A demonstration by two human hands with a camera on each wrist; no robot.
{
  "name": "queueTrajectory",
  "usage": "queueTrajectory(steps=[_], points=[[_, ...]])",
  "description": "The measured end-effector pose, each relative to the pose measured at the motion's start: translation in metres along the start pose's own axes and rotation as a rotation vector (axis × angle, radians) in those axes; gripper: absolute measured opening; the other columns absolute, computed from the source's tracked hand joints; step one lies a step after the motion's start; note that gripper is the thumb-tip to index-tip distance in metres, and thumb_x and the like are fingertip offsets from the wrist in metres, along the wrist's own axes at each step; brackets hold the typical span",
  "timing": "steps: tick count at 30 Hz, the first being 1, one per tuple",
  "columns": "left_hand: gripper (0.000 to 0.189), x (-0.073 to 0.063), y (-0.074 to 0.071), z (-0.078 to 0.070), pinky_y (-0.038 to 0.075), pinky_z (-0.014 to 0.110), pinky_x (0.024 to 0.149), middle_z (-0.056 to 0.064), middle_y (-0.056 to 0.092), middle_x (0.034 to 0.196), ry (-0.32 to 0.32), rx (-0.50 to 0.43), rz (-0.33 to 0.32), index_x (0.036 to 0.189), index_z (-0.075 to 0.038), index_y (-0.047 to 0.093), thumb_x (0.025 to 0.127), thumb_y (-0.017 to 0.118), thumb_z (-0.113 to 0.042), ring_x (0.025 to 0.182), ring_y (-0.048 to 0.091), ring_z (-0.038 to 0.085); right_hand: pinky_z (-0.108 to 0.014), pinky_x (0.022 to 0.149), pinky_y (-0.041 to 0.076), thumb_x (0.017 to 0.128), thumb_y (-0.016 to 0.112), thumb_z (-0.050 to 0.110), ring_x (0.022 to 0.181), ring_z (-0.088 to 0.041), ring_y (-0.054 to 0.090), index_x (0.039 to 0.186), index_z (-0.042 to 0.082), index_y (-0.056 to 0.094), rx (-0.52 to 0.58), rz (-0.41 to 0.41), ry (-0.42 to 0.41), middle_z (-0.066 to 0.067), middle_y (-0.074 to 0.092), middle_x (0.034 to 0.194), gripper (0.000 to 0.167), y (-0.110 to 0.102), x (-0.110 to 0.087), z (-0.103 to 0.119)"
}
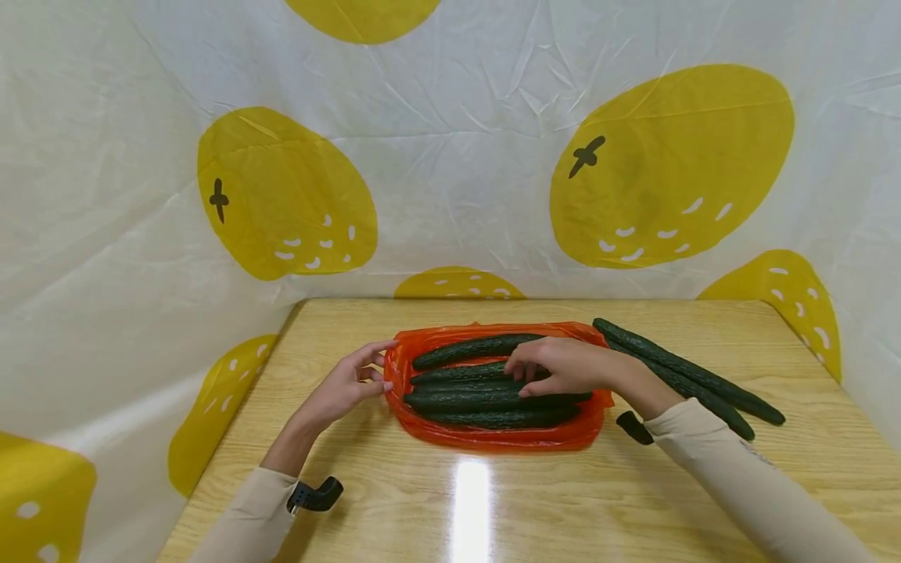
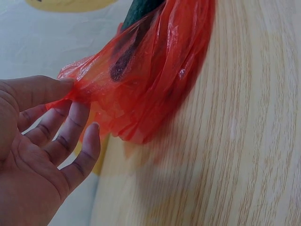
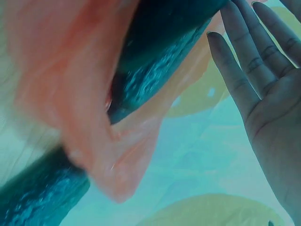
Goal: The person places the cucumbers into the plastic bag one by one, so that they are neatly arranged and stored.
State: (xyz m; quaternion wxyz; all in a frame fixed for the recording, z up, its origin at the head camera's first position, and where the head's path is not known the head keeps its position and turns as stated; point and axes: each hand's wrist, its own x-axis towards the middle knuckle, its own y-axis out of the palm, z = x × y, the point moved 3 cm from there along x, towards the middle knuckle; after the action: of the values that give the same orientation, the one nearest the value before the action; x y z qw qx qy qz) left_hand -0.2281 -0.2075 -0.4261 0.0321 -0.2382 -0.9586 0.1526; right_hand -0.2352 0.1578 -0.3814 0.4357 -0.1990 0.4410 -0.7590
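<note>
Tabletop (image 1: 380, 500): red bag (image 1: 493, 440), rim pinched by L hand (image 1: 349, 381); 4 cukes (image 1: 486, 397) in it under R hand (image 1: 566, 363), fingers slack, unclosed; 2 loose cukes (image 1: 693, 367) right of R hand. Prob. arranging step; next calls for steady rim.

The cucumbers (image 1: 486, 399) are coloured dark green, the bag (image 1: 493, 442) orange-red, the sleeves (image 1: 746, 477) beige; the white sheet (image 1: 464, 211) is patterned with yellow ovals (image 1: 676, 172), the tan table (image 1: 563, 500) with grain.
</note>
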Motion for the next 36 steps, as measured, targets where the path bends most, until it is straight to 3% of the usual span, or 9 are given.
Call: queueTrajectory(steps=[36], points=[[0.065,0.000,-0.001,0.000,0.058,0.031,0.077,0.023,0.051,0.119,0.005,0.009,0.001,0.152,-0.003,0.043,0.093,0.070,0.003,0.093,0.063,0.027,-0.047,0.089,0.056,0.099,0.068,0.026,0.107,-0.023,0.067,0.128,0.014,0.065,-0.026,-0.183,0.143,-0.001,0.070,0.118,0.031,-0.044,-0.085,-0.047]])
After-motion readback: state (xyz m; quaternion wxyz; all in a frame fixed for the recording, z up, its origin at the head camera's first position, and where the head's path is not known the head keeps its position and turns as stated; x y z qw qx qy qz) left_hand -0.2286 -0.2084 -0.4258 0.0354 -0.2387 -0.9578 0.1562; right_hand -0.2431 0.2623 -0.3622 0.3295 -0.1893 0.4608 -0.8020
